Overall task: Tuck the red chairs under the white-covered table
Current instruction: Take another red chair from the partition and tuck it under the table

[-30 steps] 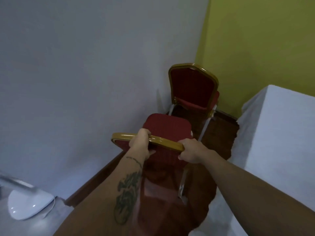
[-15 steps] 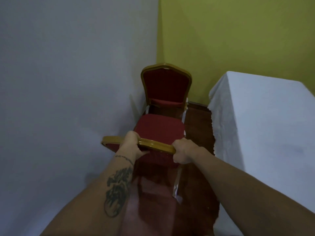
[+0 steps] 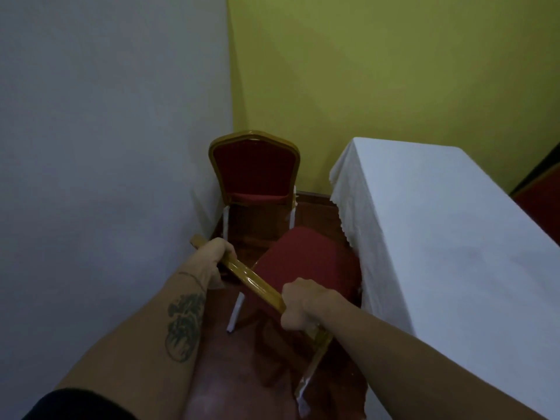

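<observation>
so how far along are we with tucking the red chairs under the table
Done: nothing fully tucked yet. In hand: the left hand and right hand grip the gold top rail of the near red chair, its seat angled toward the white-covered table, front edge at the cloth. Left: push it under, then the far red chair, which stands in the corner, apart from the table.

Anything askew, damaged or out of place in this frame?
Nothing looks damaged or spilled. The near chair sits angled toward the table, gripped at its gold top rail by the left hand and right hand. The far chair stands upright in the corner, not tucked in.
</observation>
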Motion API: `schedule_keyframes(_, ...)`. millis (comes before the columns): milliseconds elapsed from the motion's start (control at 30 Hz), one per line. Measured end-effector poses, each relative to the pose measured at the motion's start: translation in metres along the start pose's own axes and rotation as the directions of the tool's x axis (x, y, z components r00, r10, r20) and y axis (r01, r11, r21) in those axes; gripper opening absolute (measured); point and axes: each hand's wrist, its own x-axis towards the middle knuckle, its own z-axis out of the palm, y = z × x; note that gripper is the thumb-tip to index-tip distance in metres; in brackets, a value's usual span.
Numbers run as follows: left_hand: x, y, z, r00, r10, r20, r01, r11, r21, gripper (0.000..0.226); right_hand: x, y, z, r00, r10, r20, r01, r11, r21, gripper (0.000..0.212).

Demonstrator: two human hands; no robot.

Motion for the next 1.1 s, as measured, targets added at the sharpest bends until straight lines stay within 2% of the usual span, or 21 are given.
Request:
schedule_keyframes(133, 0.015, 0.018, 0.017, 0.998, 0.023, 0.051, -0.028, 0.994, 0.103, 0.004, 0.003, 0.007, -0.001, 0.998, 0.062, -0.024, -0.061, 0.998, 0.025, 0.025)
schedule_keyframes(233, 0.025, 0.031, 0.032, 0.993, 0.043, 0.113, -0.063, 0.982, 0.179, 0.007, 0.013, 0.014, 0.003, 0.994, 0.102, -0.042, -0.098, 0.991, 0.092, 0.02)
schedule_keyframes(267, 0.029, 0.036, 0.036, 0.99, 0.041, 0.133, -0.068, 0.977, 0.201, 0.008, 0.017, 0.017, 0.005, 0.992, 0.118, -0.052, -0.111, 0.985, 0.129, 0.024)
schedule_keyframes(367, 0.042, 0.049, 0.046, 0.977, 0.014, 0.212, -0.072, 0.961, 0.267, 0.009, 0.024, 0.023, 0.016, 0.977, 0.192, -0.095, -0.161, 0.95, 0.268, 0.054)
schedule_keyframes(500, 0.053, 0.064, 0.057, 0.948, -0.039, 0.315, -0.078, 0.934, 0.35, 0.004, 0.033, 0.023, 0.02, 0.947, 0.307, -0.099, -0.24, 0.876, 0.419, 0.055)
schedule_keyframes(633, 0.061, 0.074, 0.063, 0.915, -0.043, 0.401, -0.125, 0.915, 0.384, 0.004, 0.034, 0.013, 0.014, 0.905, 0.421, -0.07, -0.346, 0.82, 0.455, 0.063)
schedule_keyframes(833, 0.073, 0.082, 0.069, 0.894, -0.064, 0.443, -0.15, 0.89, 0.432, 0.017, 0.028, -0.008, 0.007, 0.831, 0.548, -0.097, -0.443, 0.756, 0.481, 0.042)
schedule_keyframes(1033, 0.079, 0.089, 0.076, 0.881, -0.074, 0.467, -0.192, 0.847, 0.495, 0.005, 0.032, -0.022, 0.008, 0.82, 0.564, -0.1, -0.457, 0.749, 0.479, 0.039)
schedule_keyframes(1100, 0.08, 0.091, 0.08, 0.868, -0.089, 0.489, -0.206, 0.832, 0.516, 0.009, 0.033, -0.023, 0.01, 0.816, 0.567, -0.112, -0.459, 0.753, 0.47, 0.041)
